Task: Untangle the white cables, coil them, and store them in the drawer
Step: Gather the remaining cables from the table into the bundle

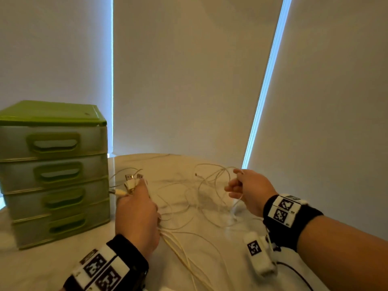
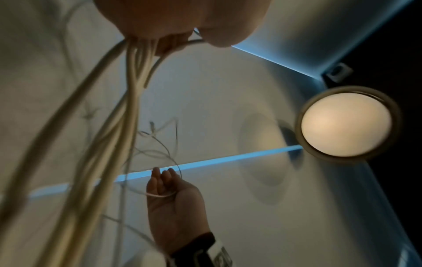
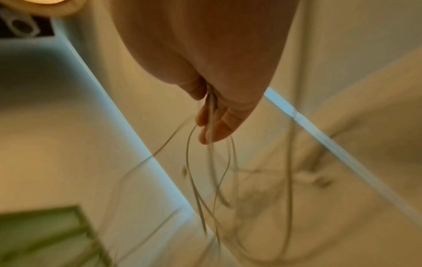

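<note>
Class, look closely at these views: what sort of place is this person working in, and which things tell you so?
Probably a room in a home, though that is a guess. Roller blinds cover the windows, a round ceiling lamp glows overhead, and a small green drawer unit stands on a table covered with white cloth.

Pale roller blinds (image 1: 189, 80) edged with daylight; round ceiling lamp (image 2: 346, 123) glows

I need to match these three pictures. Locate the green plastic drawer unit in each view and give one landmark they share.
Head: the green plastic drawer unit stands at the left edge, left of the left hand.
Left wrist: not in it.
Right wrist: a blurred green corner at the bottom left.
Shared landmark: the tangled white cables, held by both hands, show in all three views.
</note>
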`<state>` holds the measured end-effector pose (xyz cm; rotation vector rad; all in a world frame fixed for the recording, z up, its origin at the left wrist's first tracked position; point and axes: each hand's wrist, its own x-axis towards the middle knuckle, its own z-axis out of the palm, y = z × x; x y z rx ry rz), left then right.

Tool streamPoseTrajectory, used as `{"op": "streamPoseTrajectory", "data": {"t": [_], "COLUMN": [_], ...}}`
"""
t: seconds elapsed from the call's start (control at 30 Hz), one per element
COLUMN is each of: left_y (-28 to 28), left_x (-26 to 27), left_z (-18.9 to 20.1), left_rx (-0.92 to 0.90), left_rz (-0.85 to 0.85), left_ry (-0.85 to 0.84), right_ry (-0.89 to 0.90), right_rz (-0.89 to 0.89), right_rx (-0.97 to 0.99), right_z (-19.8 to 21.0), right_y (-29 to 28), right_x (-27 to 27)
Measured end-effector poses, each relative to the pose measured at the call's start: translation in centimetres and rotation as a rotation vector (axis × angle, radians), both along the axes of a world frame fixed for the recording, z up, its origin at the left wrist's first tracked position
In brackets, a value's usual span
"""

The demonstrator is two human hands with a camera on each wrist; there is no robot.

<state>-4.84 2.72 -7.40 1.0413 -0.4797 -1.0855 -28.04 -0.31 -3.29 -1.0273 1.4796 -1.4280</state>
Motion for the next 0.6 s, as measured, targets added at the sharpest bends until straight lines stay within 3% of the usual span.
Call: {"op": "streamPoseTrajectory", "data": {"t": [0.1, 0.23, 0.3, 0.37, 0.47, 0.53, 0.6], "left_y": [0.5, -0.5, -0.3, 0.5, 2.2, 2.7, 2.7], "left_x": [0.3, 1.1, 1.1, 0.9, 0.4, 0.2, 0.2], "left_z": [0.6, 0.0, -0.1, 0.4, 1.3, 1.5, 1.3], "left_rx": [-0.083, -0.054, -0.097, -0.273, -0.515, -0.532, -0.436], "left_rz": [0.125, 0.198, 0.22, 0.233, 0.164, 0.042, -0.079], "left_ry": [-0.146, -0.255, -0.334, -0.476, -0.658, -0.816, -0.91], "right_ry": [-0.105, 0.122, 0.042, -0.072, -0.133, -0.149, -0.172], "right_rz": [-0.059, -0.213, -0.274, -0.3, -0.268, -0.24, -0.23], "right_rx": [-0.055, -0.001, -0.009, -0.053, -0.126, -0.16, -0.18], "right_z": [1.2, 1.2, 1.3, 1.6, 2.4, 3.0, 3.6], "right_y": [-0.5, 0.1, 0.8, 1.8, 3.4, 4.1, 4.7], "right_x": [-1.4, -3.4, -4.4, -5.2, -5.7, -5.8, -6.1]}}
